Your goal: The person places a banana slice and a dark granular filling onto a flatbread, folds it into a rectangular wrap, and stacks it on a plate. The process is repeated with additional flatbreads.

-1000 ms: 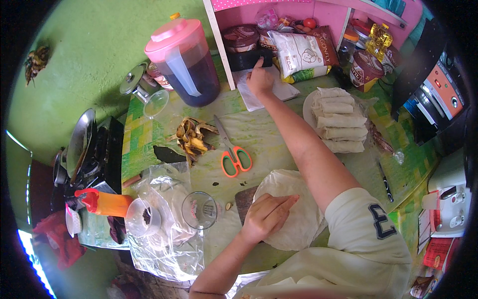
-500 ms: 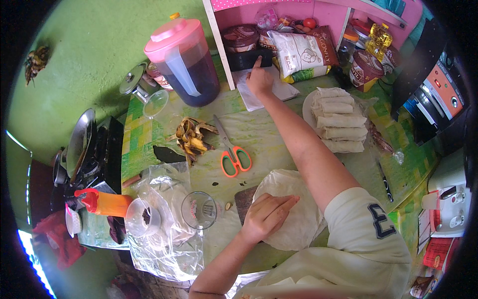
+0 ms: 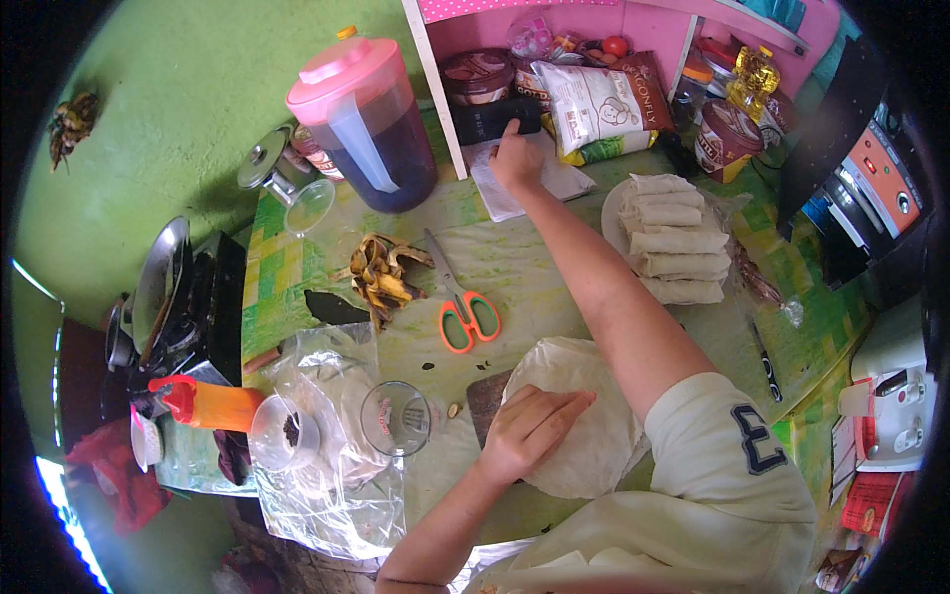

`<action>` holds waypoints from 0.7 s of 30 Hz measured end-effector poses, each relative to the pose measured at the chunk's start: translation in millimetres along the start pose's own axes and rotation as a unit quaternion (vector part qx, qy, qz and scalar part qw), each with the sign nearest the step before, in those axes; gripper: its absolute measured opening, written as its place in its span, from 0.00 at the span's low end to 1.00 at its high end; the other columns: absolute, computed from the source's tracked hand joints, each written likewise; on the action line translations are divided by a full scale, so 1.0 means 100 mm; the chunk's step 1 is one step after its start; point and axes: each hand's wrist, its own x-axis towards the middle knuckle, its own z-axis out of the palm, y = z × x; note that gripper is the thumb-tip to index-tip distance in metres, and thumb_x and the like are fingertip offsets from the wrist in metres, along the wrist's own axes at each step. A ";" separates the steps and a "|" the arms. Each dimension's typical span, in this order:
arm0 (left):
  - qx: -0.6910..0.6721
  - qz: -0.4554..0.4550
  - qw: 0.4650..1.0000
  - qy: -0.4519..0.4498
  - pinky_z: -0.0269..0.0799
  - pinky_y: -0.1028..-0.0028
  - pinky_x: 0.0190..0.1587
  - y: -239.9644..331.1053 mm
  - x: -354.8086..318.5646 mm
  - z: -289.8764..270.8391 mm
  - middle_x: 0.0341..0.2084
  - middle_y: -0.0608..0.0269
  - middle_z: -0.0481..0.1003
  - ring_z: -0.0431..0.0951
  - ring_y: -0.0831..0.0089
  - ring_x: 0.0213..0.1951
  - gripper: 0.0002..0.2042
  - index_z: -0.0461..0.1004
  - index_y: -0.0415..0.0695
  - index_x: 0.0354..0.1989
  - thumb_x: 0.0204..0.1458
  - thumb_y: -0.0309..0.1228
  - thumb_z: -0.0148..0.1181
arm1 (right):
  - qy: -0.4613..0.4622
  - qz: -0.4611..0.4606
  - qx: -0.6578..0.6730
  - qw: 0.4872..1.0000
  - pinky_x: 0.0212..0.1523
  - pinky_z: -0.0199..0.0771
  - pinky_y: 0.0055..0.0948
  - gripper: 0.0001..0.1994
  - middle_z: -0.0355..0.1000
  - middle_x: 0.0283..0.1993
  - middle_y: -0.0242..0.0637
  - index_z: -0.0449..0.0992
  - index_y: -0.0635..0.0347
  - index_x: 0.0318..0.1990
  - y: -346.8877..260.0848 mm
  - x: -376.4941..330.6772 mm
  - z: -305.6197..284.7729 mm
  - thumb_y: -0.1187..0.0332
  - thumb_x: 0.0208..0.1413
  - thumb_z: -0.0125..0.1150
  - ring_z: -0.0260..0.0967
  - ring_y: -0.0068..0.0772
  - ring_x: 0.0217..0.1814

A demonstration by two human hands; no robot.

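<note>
The left hand (image 3: 529, 428) lies palm down, fingers extended and together, pressing flat on a round pale wrapper sheet (image 3: 584, 436); it grips nothing. The wrapper rests partly over a dark cutting board (image 3: 487, 399), whose exposed edge shows just left of the hand's knuckles.

The right hand (image 3: 517, 158) is stretched far forward, index finger raised against a black rectangular device (image 3: 495, 117) that stands at the shelf edge. The remaining fingers are curled loosely; it holds no object. Beneath that hand lies a white paper sheet (image 3: 524, 183).

Right of the outstretched forearm, a plate bears stacked rolled wrappers (image 3: 678, 240). Left of the forearm lie orange-handled scissors (image 3: 463, 305), and beyond them banana peels (image 3: 381, 275). Just left of the left hand stands a clear glass cup (image 3: 396, 418), set on crumpled clear plastic (image 3: 327, 475). Left of the right hand stands a pink-lidded pitcher (image 3: 368, 124) of dark liquid.
</note>
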 end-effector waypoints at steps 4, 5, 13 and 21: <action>-0.004 0.003 1.000 -0.001 0.71 0.71 0.29 -0.01 -0.01 -0.01 0.32 0.58 0.79 0.77 0.66 0.28 0.19 0.79 0.36 0.43 0.36 0.20 0.63 | 0.005 0.007 0.005 1.000 0.34 0.79 0.47 0.39 0.78 0.30 0.49 0.53 0.73 0.67 0.01 0.00 0.01 0.61 0.51 0.60 0.79 0.51 0.32; -0.004 0.004 1.000 0.001 0.71 0.71 0.28 -0.01 -0.01 -0.01 0.31 0.58 0.78 0.77 0.66 0.28 0.19 0.79 0.36 0.42 0.36 0.21 0.64 | 0.005 0.010 0.006 1.000 0.34 0.79 0.47 0.40 0.78 0.30 0.50 0.51 0.73 0.68 0.01 0.00 0.01 0.60 0.51 0.60 0.79 0.51 0.32; 0.008 0.005 1.000 0.004 0.70 0.71 0.27 0.01 0.01 -0.02 0.29 0.60 0.77 0.76 0.68 0.26 0.17 0.79 0.36 0.41 0.37 0.21 0.64 | -0.032 0.031 0.004 0.999 0.38 0.78 0.48 0.45 0.78 0.33 0.51 0.41 0.65 0.73 0.05 0.08 0.04 0.61 0.53 0.61 0.78 0.51 0.34; 0.024 0.009 1.000 0.010 0.70 0.71 0.28 0.00 0.00 -0.02 0.29 0.61 0.77 0.76 0.68 0.26 0.17 0.79 0.36 0.40 0.37 0.22 0.64 | 0.110 0.066 0.062 0.990 0.39 0.75 0.49 0.23 0.74 0.37 0.53 0.64 0.63 0.56 0.08 0.09 0.10 0.67 0.52 0.57 0.75 0.56 0.39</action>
